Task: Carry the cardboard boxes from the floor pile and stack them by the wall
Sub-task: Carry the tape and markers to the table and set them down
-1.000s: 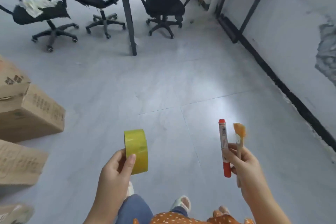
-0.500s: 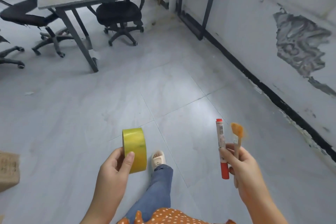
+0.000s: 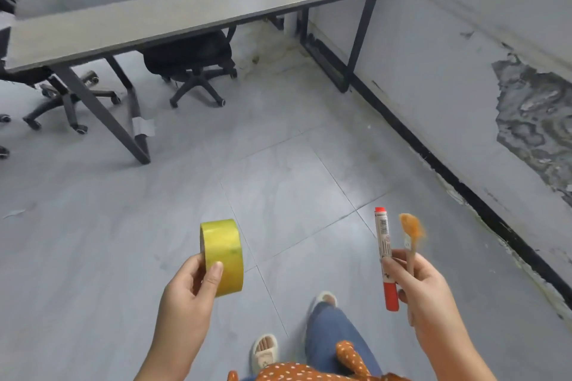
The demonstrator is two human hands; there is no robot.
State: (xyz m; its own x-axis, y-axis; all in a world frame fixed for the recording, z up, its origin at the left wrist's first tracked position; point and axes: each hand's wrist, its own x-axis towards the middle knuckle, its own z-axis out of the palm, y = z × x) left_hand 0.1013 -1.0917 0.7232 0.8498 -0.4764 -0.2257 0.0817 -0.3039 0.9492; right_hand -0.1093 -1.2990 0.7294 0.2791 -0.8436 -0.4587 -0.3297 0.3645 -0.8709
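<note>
My left hand (image 3: 188, 289) grips a roll of yellow tape (image 3: 223, 254), thumb across its outer face. My right hand (image 3: 425, 291) holds a red marker (image 3: 384, 257) upright together with a thin stick tipped with an orange blob (image 3: 411, 227). Both hands are raised over the grey tiled floor (image 3: 278, 195). No cardboard box is in view. The wall (image 3: 464, 71) with its black skirting runs along the right.
A grey desk (image 3: 154, 12) with cables and clutter on top stands ahead to the left. A black office chair (image 3: 192, 62) sits under it, another chair base (image 3: 68, 102) further left. My feet in light sandals (image 3: 263, 349) are on the floor below.
The view has swung right and moved toward the desk and wall. The cardboard boxes at the left have left the frame. Both hands keep the same hold on their items.
</note>
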